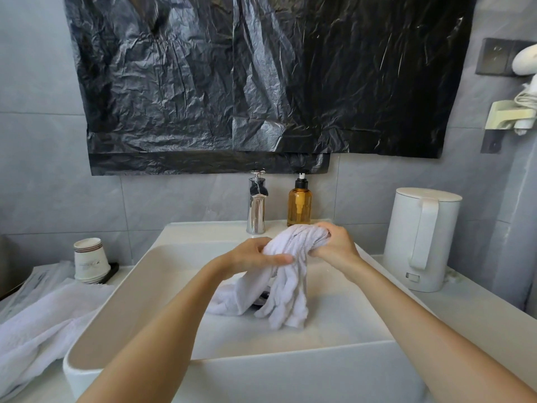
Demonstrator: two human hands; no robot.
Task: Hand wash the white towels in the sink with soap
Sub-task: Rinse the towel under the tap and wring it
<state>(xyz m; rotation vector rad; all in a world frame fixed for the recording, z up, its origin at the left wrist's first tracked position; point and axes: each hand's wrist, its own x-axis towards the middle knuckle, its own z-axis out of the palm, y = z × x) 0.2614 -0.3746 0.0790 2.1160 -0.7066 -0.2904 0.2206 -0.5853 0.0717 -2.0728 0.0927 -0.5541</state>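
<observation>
Mid-wash: one white towel (286,269) bunched over the sink (180,315).

The left hand (255,253) and right hand (334,245) both clench it, ends trailing into the basin; no suds are visible, possibly unsoaped, and a second towel (43,324) waits on the counter beside the sink, near the soap bottle (299,203).

The sink (174,286) drain is almost wholly hidden under the hanging white towel (286,289). That towel's bunched top covers the left hand's (252,254) fingertips and the right hand's (334,245) palm. A second towel (43,324) on the worktop's left side runs off the left edge. A white object (526,61) on the wall is cut by the right edge. Print on the paper cups (90,260) is too small to read.
</observation>
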